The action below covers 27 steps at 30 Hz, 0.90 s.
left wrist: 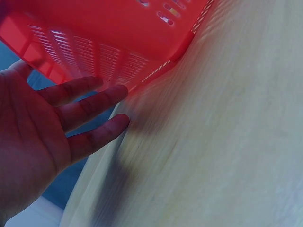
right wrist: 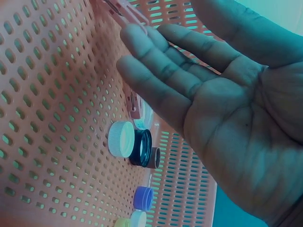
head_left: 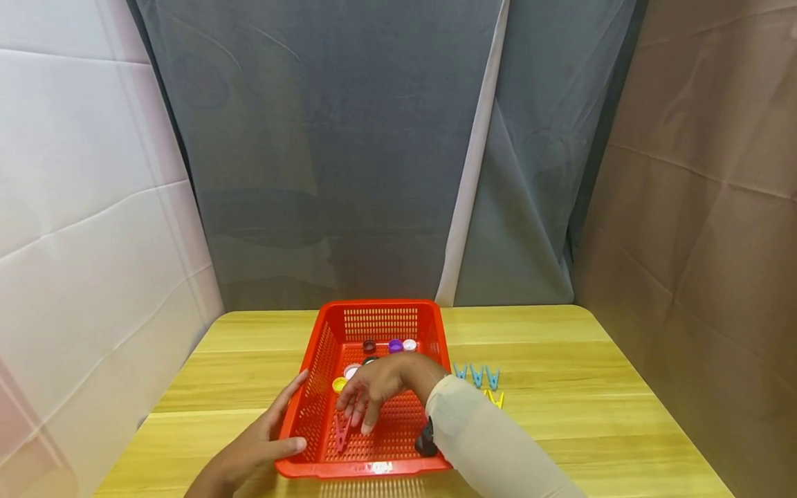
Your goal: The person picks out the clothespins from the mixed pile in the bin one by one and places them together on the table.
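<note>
A red plastic basket (head_left: pixel 373 470) stands on the table. My left hand (head_left: pixel 258 443) rests at its front left corner, thumb on the rim and the other fingers along the outer wall. In the left wrist view, the left fingers (left wrist: pixel 92 106) are extended beside the basket's slotted side. My right hand (head_left: pixel 380 387) is inside the basket, palm down with loosely bent fingers. Just by its fingertips is a red clothespin (head_left: pixel 342 434); contact is hard to tell. In the right wrist view another reddish clothespin (right wrist: pixel 135 105) lies beyond the fingers.
Several bottle caps lie in the basket, among them a yellow cap (head_left: pixel 339 384), a purple cap (head_left: pixel 395 345), a brown cap (head_left: pixel 369 346) and a white cap (head_left: pixel 409 344). Right of the basket are blue clothespins (head_left: pixel 477 375) and a yellow clothespin (head_left: pixel 497 398), partly behind the right sleeve.
</note>
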### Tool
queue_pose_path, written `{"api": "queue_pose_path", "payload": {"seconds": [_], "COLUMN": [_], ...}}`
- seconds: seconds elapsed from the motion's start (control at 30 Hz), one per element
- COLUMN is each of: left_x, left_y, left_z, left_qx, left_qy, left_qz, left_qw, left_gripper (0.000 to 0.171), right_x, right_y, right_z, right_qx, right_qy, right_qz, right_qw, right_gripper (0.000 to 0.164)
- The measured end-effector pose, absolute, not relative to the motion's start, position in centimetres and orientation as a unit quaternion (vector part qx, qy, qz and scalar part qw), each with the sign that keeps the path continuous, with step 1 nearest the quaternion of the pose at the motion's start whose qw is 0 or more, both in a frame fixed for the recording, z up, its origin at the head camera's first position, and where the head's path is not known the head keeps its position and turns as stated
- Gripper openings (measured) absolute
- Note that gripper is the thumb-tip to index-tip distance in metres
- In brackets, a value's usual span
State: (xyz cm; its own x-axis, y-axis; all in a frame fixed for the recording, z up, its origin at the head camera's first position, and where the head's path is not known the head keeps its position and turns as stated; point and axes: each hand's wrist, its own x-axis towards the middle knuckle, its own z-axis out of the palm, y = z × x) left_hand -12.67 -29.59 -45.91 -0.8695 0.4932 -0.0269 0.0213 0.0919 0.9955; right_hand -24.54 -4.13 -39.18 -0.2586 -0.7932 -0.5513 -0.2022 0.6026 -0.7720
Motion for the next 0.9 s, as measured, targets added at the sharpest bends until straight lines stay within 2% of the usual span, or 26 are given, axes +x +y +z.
{"api": "queue_pose_path", "payload": {"seconds": [0.23,0.67,0.9], "left_x": [-12.7,-12.7,-12.62], "left_y": [-29.64,-29.61,-29.52], "left_z": [-45.99,-45.83,-45.84], "left_qx": [0.178,0.186,0.171], "left_qy": [0.722,0.722,0.726], "left_qz": [0.644,0.641,0.64], "left_qw": [0.181,0.183,0.183], "left_gripper": [0.092,0.091,0.091], "right_x": [-24.37,-24.19,-24.11], "right_y": [-4.08,-4.23,-4.29], "right_z": [-39.11,-38.85,-38.95], "right_qx": [-0.317,-0.331,-0.304], "right_qy": [0.719,0.735,0.714], "right_qz": [-0.317,-0.269,-0.292], "right_qw": [0.531,0.527,0.559], "right_gripper": [0.054,0.042,0.038]}}
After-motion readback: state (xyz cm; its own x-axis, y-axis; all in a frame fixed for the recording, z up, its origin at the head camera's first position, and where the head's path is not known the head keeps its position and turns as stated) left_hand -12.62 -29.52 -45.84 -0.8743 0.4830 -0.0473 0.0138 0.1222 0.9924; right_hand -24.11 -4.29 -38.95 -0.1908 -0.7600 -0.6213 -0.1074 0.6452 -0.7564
